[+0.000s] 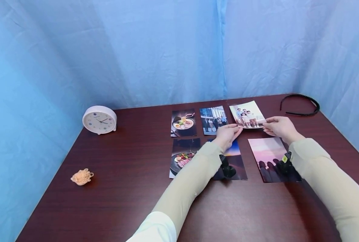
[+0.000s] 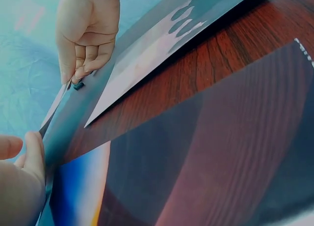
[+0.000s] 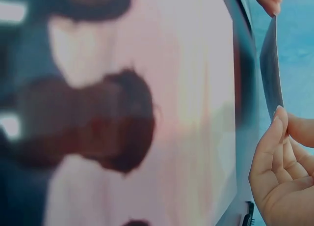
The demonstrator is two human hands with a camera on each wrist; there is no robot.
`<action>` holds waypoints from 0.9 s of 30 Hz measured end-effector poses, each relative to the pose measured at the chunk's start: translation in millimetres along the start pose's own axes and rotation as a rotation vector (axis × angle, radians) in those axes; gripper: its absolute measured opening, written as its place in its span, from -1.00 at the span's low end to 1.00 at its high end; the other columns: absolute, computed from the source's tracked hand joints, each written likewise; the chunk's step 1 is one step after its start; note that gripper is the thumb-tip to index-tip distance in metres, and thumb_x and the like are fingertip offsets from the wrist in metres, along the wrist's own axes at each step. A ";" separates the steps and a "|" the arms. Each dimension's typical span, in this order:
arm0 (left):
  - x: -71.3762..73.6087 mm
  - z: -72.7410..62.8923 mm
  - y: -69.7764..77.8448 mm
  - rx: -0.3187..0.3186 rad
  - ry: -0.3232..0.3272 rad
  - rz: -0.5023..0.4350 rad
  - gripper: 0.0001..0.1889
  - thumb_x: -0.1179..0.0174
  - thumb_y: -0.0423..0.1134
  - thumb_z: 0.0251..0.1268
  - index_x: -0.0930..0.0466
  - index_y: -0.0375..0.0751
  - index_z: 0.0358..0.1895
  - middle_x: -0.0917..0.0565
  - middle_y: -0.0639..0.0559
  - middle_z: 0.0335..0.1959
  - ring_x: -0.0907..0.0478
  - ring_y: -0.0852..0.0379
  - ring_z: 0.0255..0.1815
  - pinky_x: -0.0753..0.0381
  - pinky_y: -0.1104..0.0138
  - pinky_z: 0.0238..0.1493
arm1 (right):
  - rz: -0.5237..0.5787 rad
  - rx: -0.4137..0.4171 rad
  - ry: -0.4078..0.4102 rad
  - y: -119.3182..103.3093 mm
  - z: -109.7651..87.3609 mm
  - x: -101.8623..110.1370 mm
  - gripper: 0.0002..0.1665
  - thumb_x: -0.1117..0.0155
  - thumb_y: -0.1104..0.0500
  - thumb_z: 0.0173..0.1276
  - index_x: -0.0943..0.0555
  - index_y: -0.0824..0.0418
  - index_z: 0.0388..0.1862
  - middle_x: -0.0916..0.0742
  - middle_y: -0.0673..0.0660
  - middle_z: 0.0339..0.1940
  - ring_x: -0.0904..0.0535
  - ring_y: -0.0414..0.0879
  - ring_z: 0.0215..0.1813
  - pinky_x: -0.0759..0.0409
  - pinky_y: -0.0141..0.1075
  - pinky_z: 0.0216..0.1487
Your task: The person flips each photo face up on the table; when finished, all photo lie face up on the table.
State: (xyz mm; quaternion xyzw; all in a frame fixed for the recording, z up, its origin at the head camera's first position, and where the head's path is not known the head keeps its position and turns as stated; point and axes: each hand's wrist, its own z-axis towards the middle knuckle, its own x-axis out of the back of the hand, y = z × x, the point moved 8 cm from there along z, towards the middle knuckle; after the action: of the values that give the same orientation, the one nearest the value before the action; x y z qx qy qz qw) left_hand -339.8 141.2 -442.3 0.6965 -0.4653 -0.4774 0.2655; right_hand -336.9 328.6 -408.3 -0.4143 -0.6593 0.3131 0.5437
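Observation:
A family photo print (image 1: 248,114) is held near the table's back edge, one front corner in each hand. My left hand (image 1: 226,135) pinches its left corner between thumb and fingers. At the opposite corner my right hand (image 1: 282,127) pinches it too. Seen edge-on in the right wrist view, the print (image 3: 271,71) bows slightly between the hands. Beside it lies a group photo (image 1: 212,120), partly covered by my left hand. Under my left wrist is a blue-and-dark photo (image 1: 235,161); a pink-sky silhouette photo (image 1: 267,151) lies below my right hand.
Farther left are a ramen photo (image 1: 183,123) and a photo of a meat dish (image 1: 182,161), partly behind my left sleeve. A black headband (image 1: 303,113) lies at the back right. A white clock (image 1: 99,120) and a small beige basket-like object (image 1: 82,177) stand left. Blue curtains (image 1: 167,50) enclose the table.

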 end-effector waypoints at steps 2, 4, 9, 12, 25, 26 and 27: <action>-0.5 1.2 -1.5 0.014 -0.015 -0.019 -0.71 -0.09 -0.59 0.23 -0.56 -0.52 0.02 -0.63 -0.34 -0.04 -0.62 -0.10 0.03 -0.61 0.33 -0.01 | 0.009 -0.003 -0.001 1.5 2.1 0.6 -0.43 -0.04 0.21 0.44 -0.24 0.60 0.26 -0.63 -0.19 -0.47 -0.60 -0.42 -0.42 -0.65 -0.45 -0.26; -0.2 1.9 -2.6 0.028 -0.018 -0.020 -0.71 -0.08 -0.59 0.24 -0.55 -0.53 0.03 -0.62 -0.35 -0.03 -0.62 -0.10 0.04 -0.60 0.33 0.00 | 0.013 -0.007 -0.001 3.0 4.4 1.1 -0.43 -0.05 0.22 0.44 -0.25 0.61 0.24 -0.64 -0.19 -0.50 -0.59 -0.42 -0.44 -0.64 -0.46 -0.29; 0.9 2.1 -3.3 0.047 -0.022 0.011 -0.70 -0.08 -0.56 0.26 -0.53 -0.51 0.06 -0.62 -0.33 -0.02 -0.61 -0.07 0.05 -0.59 0.34 0.02 | -0.023 -0.013 0.010 4.9 9.8 0.1 -0.47 -0.06 0.25 0.41 -0.28 0.63 0.19 -0.64 -0.15 -0.56 -0.58 -0.41 -0.50 -0.63 -0.47 -0.35; 1.3 1.1 -2.7 0.045 -0.012 0.032 -0.69 -0.08 -0.56 0.26 -0.53 -0.51 0.07 -0.61 -0.32 0.01 -0.60 -0.06 0.07 -0.58 0.31 0.05 | -0.059 -0.011 0.015 5.4 11.3 -0.4 -0.47 -0.08 0.26 0.40 -0.30 0.65 0.17 -0.65 -0.12 -0.57 -0.57 -0.39 -0.52 -0.63 -0.47 -0.38; -8.9 -20.7 12.9 -0.050 -0.065 0.127 -0.59 -0.04 -0.54 0.28 -0.40 -0.48 0.21 -0.52 -0.31 0.12 -0.49 -0.16 0.19 -0.50 0.14 0.18 | -0.184 0.021 0.040 4.1 7.5 1.5 -0.46 -0.10 0.18 0.40 -0.35 0.61 0.15 -0.72 0.19 -0.40 -0.61 -0.34 -0.46 -0.65 -0.40 -0.34; -10.1 -22.6 14.4 -0.052 -0.090 0.116 -0.59 -0.03 -0.54 0.30 -0.38 -0.49 0.22 -0.51 -0.33 0.13 -0.48 -0.18 0.21 -0.49 0.12 0.19 | -0.215 0.028 0.048 2.9 6.6 1.9 -0.46 -0.10 0.16 0.40 -0.36 0.60 0.14 -0.71 0.26 -0.37 -0.62 -0.30 -0.45 -0.66 -0.35 -0.32; -10.9 -24.6 16.2 -0.054 -0.114 0.107 -0.59 -0.02 -0.53 0.31 -0.36 -0.50 0.23 -0.49 -0.35 0.14 -0.46 -0.20 0.22 -0.47 0.10 0.20 | -0.252 0.038 0.057 1.2 5.2 2.0 -0.46 -0.11 0.14 0.39 -0.37 0.59 0.13 -0.71 0.35 -0.31 -0.64 -0.25 -0.43 -0.67 -0.29 -0.30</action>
State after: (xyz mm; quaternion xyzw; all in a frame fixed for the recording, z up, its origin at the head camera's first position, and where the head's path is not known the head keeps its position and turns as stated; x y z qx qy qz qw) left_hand -324.9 142.3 -414.6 0.6350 -0.5031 -0.5138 0.2824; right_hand -341.8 331.1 -409.5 -0.3266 -0.6843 0.2427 0.6051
